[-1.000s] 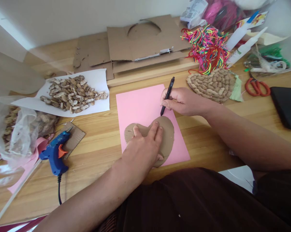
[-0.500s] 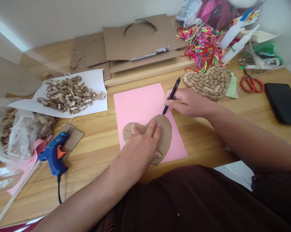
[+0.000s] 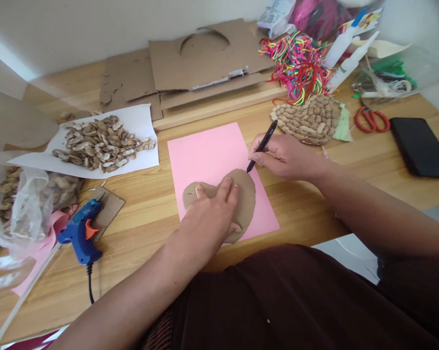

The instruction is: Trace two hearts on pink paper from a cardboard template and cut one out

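Observation:
A brown cardboard heart (image 3: 245,194) lies on a sheet of pink paper (image 3: 208,148). My left hand (image 3: 214,209) rests on the heart with its fingers spread, pressing it flat and covering part of its middle and lower left. In my right hand (image 3: 278,154) is a black pen (image 3: 263,143), gripped between thumb and fingers. The pen's tip meets the upper right edge of the heart, where the cardboard borders the pink paper.
Peanut shells (image 3: 103,143) are heaped on white paper at left, near a blue glue gun (image 3: 79,233). Flattened cardboard (image 3: 205,56) lies behind. At right are a shell-covered heart (image 3: 309,119), colourful strings (image 3: 299,65), glue bottles (image 3: 352,63), red-handled scissors (image 3: 371,120) and a phone (image 3: 419,146).
The pen tip has slid slightly along the heart's upper right edge, right and downward. My left hand stays on the heart. The whole view has shifted a little.

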{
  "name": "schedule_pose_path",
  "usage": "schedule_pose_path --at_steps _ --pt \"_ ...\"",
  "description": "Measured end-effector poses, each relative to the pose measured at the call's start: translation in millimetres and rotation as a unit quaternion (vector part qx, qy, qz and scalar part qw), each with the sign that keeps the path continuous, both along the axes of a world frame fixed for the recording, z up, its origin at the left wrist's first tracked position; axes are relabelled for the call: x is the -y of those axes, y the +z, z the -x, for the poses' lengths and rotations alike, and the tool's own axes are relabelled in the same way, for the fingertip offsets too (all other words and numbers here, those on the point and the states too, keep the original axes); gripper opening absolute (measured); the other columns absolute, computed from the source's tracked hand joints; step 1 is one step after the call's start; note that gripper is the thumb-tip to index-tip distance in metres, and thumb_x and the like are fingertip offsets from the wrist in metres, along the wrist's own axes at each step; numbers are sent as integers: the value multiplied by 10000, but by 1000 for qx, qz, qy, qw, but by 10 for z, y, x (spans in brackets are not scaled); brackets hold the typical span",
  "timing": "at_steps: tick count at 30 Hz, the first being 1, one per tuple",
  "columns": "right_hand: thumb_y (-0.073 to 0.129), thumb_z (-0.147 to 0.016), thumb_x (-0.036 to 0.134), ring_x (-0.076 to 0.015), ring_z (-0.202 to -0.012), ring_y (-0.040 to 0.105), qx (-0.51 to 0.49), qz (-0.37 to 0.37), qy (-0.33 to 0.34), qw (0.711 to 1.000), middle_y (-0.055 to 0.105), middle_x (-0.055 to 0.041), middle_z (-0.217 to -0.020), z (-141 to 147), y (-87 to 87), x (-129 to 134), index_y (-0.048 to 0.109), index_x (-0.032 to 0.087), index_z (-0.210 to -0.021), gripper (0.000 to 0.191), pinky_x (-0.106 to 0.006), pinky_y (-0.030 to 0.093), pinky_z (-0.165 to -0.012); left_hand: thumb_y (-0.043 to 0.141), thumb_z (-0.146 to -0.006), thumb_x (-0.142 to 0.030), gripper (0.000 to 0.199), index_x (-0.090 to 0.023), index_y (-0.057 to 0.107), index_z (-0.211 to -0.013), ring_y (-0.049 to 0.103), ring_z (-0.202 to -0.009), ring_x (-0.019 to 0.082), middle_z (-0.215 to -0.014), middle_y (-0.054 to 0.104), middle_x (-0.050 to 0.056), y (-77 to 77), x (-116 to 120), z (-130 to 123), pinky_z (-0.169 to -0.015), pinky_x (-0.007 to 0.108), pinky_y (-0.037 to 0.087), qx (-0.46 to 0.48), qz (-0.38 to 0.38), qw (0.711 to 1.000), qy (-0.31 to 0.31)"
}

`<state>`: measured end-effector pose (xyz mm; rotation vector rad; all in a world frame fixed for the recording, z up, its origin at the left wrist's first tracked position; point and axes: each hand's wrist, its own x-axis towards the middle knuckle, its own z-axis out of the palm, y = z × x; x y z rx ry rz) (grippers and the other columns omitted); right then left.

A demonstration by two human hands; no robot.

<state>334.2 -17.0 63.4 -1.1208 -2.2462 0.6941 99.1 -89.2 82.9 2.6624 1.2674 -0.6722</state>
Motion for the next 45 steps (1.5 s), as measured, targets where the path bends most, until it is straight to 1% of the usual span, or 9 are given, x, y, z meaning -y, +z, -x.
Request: schedule_pose_path --at_steps 3,6,15,22,26,32,35,39,45 --pt "562 -969 290 -198 -766 617 4 -16 2 1000 699 -48 -837 -6 -8 46 634 187 -884 152 -327 441 -734 711 -882 -557 938 -250 275 -1654 557 -1287 562 -1744 193 117 15 -2 -4 -874 571 622 -2 5 1000 14" --pt "553 -972 286 -214 -801 628 10 -38 -6 999 704 -59 -862 -4 -23 92 632 200 -874 153 -344 450 -757 702 -888 -560 924 -245 285 -1650 570 -1278 553 -1738 201 149 36 -7 -11 -868 576 614 0 9 1000 16" --pt "538 -985 300 -233 -812 621 30 -89 -20 995 695 -66 -851 -19 -50 259 629 213 -872 170 -375 457 -755 710 -885 -556 906 -247 313 -1638 606 -1257 507 -1723 246 166 52 -19 -15 -972 582 556 10 8 1000 16" --pt "534 -991 294 -243 -839 632 26 -120 -40 992 711 -68 -870 -10 -97 408 639 212 -892 166 -389 462 -783 702 -888 -560 895 -239 319 -1631 612 -1236 511 -1718 255 171 50 -25 -3 -896 563 583 23 6 1000 19" --pt "537 -982 278 -238 -821 641 19 -127 -54 990 719 -62 -870 -2 -113 503 636 214 -885 153 -381 468 -759 700 -898 -542 882 -214 329 -1627 623 -1225 503 -1714 272 163 68 -25 -5 -940 567 565 23 1 1000 13" --pt "556 -967 262 -248 -821 663 9 -135 -78 988 732 -66 -870 12 -139 654 647 216 -892 127 -384 484 -740 702 -905 -530 844 -167 376 -1594 659 -1198 434 -1696 310 179 76 -30 -5 -1050 547 494 43 3 999 -8" --pt "552 -966 267 -256 -837 669 17 -128 -99 987 735 -74 -883 39 -141 733 656 214 -895 137 -389 492 -750 714 -897 -518 827 -180 392 -1580 645 -1221 431 -1691 323 173 62 -29 0 -1033 522 500 45 -3 999 -4" --pt "525 -970 283 -266 -850 666 16 -113 -113 987 734 -81 -898 83 -123 827 665 214 -893 173 -408 500 -776 714 -885 -508 800 -175 422 -1552 670 -1157 418 -1673 363 161 35 -36 18 -997 521 515 54 -15 998 -12" --pt "528 -968 266 -274 -854 662 42 -150 -106 982 725 -75 -852 124 -135 937 648 220 -875 159 -429 493 -809 673 -895 -530 712 -183 485 -1487 684 -1103 392 -1593 479 154 46 -51 33 -930 493 527 58 -27 998 -21"
